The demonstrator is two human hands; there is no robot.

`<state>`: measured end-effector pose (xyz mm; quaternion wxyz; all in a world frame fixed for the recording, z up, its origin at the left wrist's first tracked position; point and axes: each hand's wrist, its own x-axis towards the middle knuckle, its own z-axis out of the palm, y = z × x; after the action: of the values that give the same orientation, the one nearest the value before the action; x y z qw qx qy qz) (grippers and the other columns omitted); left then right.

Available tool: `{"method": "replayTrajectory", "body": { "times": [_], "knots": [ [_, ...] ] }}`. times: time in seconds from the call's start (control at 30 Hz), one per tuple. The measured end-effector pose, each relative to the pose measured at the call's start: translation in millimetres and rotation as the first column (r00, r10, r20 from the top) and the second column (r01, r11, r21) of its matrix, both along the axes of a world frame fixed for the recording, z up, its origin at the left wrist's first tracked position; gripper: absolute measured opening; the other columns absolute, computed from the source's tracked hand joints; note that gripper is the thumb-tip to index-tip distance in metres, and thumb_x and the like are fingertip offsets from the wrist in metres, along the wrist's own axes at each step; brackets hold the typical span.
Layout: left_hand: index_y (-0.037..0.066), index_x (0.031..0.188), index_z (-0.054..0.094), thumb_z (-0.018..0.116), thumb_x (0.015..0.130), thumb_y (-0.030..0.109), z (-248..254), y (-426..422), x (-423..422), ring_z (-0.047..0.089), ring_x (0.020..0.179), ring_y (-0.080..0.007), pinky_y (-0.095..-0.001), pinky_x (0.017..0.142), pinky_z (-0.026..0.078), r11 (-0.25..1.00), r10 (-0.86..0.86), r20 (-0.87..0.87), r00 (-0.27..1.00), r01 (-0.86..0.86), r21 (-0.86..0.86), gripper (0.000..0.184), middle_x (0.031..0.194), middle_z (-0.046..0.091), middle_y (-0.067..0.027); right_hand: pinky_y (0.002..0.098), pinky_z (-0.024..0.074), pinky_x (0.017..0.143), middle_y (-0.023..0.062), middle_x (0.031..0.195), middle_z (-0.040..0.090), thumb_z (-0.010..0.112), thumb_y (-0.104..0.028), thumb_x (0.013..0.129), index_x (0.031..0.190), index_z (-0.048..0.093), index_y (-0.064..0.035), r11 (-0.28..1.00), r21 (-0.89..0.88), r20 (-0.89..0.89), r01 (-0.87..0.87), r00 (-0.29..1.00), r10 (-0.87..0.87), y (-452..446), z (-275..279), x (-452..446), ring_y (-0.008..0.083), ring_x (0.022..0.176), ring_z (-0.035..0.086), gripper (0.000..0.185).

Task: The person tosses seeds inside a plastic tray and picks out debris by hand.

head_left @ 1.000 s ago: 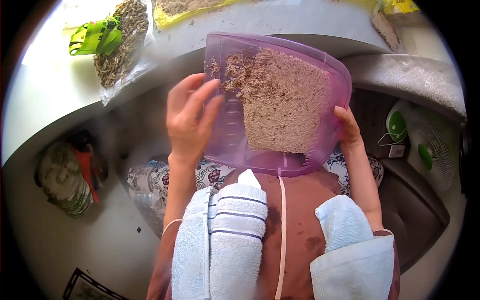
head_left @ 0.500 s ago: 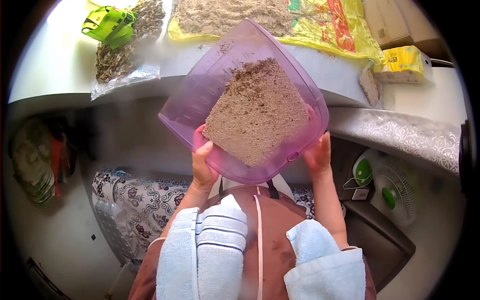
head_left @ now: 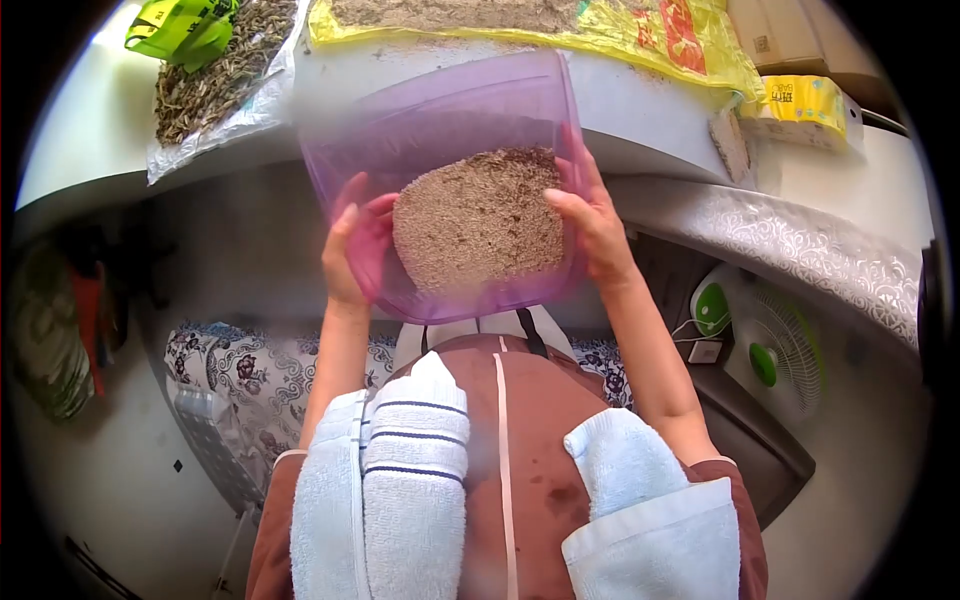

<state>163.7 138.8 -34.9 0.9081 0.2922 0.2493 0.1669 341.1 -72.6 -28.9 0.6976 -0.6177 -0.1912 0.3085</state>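
Observation:
A purple translucent plastic bin (head_left: 440, 105) is held up in front of my body, tilted so its inside faces me. Tan grains (head_left: 480, 225) with darker bits are heaped in its lower part. My left hand (head_left: 352, 245) grips the bin's left side, some fingers seen pink through the plastic. On the opposite side, my right hand (head_left: 592, 225) has its thumb over the rim and the other fingers around the outer wall. What the grains are, I cannot tell.
Beyond the bin, a white table (head_left: 640, 110) carries a yellow printed sack (head_left: 700, 60) with brown grainy material, a plastic sheet with dark dried pieces (head_left: 205, 95), a green bag (head_left: 185, 30) and a yellow tissue pack (head_left: 805, 105). A fan (head_left: 785, 355) stands at right.
The bin has turned and shifted a little left, and the grains have slid into a rounder heap. My right hand has moved up along its side, thumb now over the rim.

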Motion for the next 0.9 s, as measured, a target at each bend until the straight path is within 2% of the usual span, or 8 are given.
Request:
{"method": "replayTrajectory", "body": {
  "times": [0.2,0.27,0.37,0.47,0.57,0.73,0.8,0.9],
  "knots": [
    [0.003,0.130,0.043,0.060,0.086,0.018,18,-29,20,0.053,0.102,-0.0177,-0.0321,0.092,0.042,0.971,0.101,-0.261,0.960,-0.038,0.237,0.049,0.109,0.055,-0.0097,0.0368,0.0451,0.097,0.0152,0.122,0.053,0.057,-0.004,0.077,0.147,0.027,-0.0178,0.983,0.172,-0.574,0.071,0.818,0.041,-21,-24,18,0.0252,0.113,0.054,0.077],
    [0.006,0.132,0.042,0.053,0.091,0.022,15,-32,14,0.057,0.103,-0.0230,-0.0347,0.092,0.045,0.962,0.100,-0.305,0.947,-0.013,0.274,0.046,0.113,0.056,-0.0146,0.0359,0.0378,0.104,0.0142,0.132,0.048,0.058,-0.005,0.077,0.148,0.026,-0.0147,0.971,0.231,-0.581,0.066,0.810,0.084,-24,-38,12,0.0254,0.121,0.048,0.078],
    [0.007,0.137,0.039,0.049,0.092,0.030,-13,27,-27,0.058,0.105,-0.0268,-0.0370,0.091,0.048,0.996,-0.033,-0.261,0.965,0.052,0.068,0.052,0.116,0.057,-0.0194,0.0315,0.0183,0.113,0.0082,0.150,0.027,0.058,-0.007,0.079,0.148,0.023,-0.0065,0.996,0.066,-0.256,0.068,0.965,-0.049,16,-19,-38,0.0204,0.138,0.026,0.078],
    [0.008,0.134,0.041,0.053,0.091,0.027,-6,45,-29,0.058,0.102,-0.0235,-0.0359,0.089,0.048,0.998,-0.060,-0.239,0.969,0.058,-0.017,0.049,0.109,0.060,-0.0159,0.0327,0.0338,0.104,0.0085,0.134,0.045,0.058,-0.006,0.081,0.149,0.024,-0.0154,0.997,-0.056,-0.279,0.046,0.958,-0.060,26,-22,-55,0.0189,0.120,0.045,0.077],
    [0.006,0.136,0.037,0.057,0.091,0.023,3,0,3,0.053,0.104,-0.0210,-0.0349,0.094,0.042,0.995,0.062,-0.290,0.955,-0.036,0.096,0.052,0.113,0.053,-0.0124,0.0333,0.0448,0.094,0.0126,0.116,0.056,0.060,-0.009,0.076,0.147,0.028,-0.0215,0.997,0.022,-0.589,0.072,0.807,-0.045,-3,-44,-13,0.0209,0.102,0.057,0.079],
    [0.011,0.143,0.031,0.052,0.093,0.024,-13,-17,-10,0.053,0.111,-0.0246,-0.0376,0.096,0.043,0.983,0.085,-0.234,0.968,-0.043,0.181,0.056,0.123,0.052,-0.0172,0.0363,0.0336,0.107,0.0160,0.136,0.041,0.061,-0.012,0.072,0.149,0.022,-0.0162,0.995,0.100,-0.507,0.028,0.862,0.027,-1,-27,-6,0.0255,0.125,0.043,0.087],
    [0.013,0.143,0.031,0.050,0.094,0.026,-36,27,-35,0.055,0.109,-0.0262,-0.0390,0.095,0.045,1.000,0.014,-0.044,0.999,-0.013,0.012,0.055,0.121,0.054,-0.0190,0.0352,0.0274,0.110,0.0137,0.139,0.037,0.061,-0.010,0.075,0.149,0.023,-0.0158,0.999,-0.021,-0.108,0.034,0.994,-0.036,21,-29,-38,0.0225,0.128,0.039,0.083],
    [0.008,0.141,0.033,0.054,0.093,0.025,-17,41,-30,0.056,0.105,-0.0213,-0.0353,0.093,0.044,0.998,-0.012,-0.120,0.993,0.005,-0.063,0.054,0.112,0.059,-0.0137,0.0355,0.0338,0.103,0.0100,0.129,0.047,0.060,-0.008,0.079,0.149,0.024,-0.0184,0.997,-0.061,-0.312,0.039,0.948,-0.056,31,-23,-50,0.0210,0.117,0.047,0.079]
  ]
}}
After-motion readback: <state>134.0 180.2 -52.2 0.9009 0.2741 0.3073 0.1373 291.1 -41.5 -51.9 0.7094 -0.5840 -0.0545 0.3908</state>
